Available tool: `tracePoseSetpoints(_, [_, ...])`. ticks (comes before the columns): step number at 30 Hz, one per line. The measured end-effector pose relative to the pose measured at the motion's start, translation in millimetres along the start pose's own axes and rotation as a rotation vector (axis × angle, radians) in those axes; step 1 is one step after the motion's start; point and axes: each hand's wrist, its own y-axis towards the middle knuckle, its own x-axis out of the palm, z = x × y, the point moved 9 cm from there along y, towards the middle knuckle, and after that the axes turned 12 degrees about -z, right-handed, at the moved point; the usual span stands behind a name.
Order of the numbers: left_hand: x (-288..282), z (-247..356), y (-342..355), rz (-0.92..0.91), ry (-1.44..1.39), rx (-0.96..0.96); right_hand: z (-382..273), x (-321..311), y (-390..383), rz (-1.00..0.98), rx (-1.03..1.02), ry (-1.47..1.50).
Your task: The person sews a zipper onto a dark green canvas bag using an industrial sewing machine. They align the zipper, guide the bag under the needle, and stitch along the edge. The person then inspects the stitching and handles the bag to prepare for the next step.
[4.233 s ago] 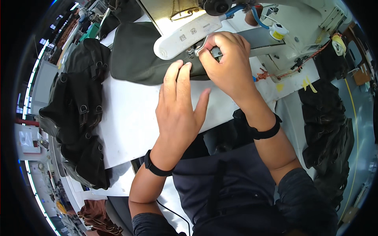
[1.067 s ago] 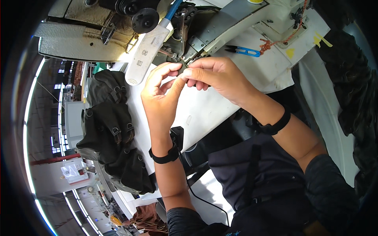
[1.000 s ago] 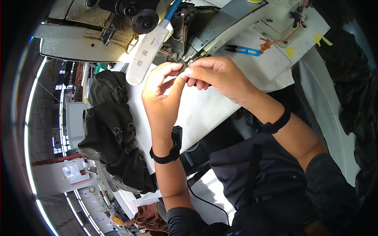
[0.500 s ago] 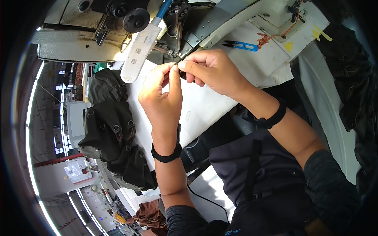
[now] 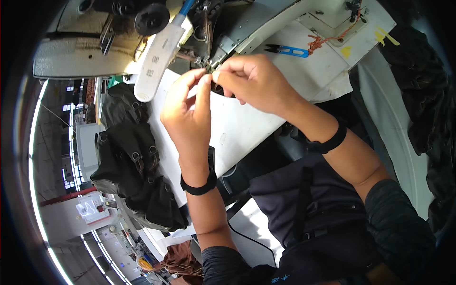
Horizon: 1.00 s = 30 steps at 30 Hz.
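Close under the working parts [image 5: 205,56] of a sewing machine [image 5: 259,33], my two hands meet fingertip to fingertip. My left hand [image 5: 186,107] has its thumb and forefinger drawn together in a pinch. Beside it, my right hand [image 5: 259,84] pinches with thumb and forefinger, the other fingers curled beneath. A small dark thing shows between and below the fingertips; it is too hidden to name. A flat white paddle-shaped lamp [image 5: 159,64] with a blue end hangs left of the machine's working parts, and light glows behind it.
Blue thread snips [image 5: 290,51] lie on the machine bed near a knotted orange cord [image 5: 317,43]. Dark bags with metal rings [image 5: 127,154] are heaped along the left edge of the white worktable [image 5: 232,126]. Dark material [image 5: 420,90] hangs at far right, brown material [image 5: 180,259] lies lower left.
Both hands have shifted slightly left in the picture, still meeting at the fingertips. The machine and lamp also sit a little further left in view.
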Motion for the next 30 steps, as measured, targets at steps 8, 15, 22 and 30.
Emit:
tracePoseSetpoints(8, [3,7,3,0.028,0.071,0.071,9,4,2,-0.02,0.039,0.157])
tracePoseSetpoints(15, [0,20,2,0.203,0.417,0.275,4,1,-6,0.179,-0.109,0.088])
tracePoseSetpoints(22, [-1,10,2,0.126,0.162,0.254,1,2,-8,0.166,-0.109,-0.015])
tracePoseSetpoints(30, [5,10,0,0.136,0.17,0.178,-4,3,-7,0.16,-0.116,-0.082])
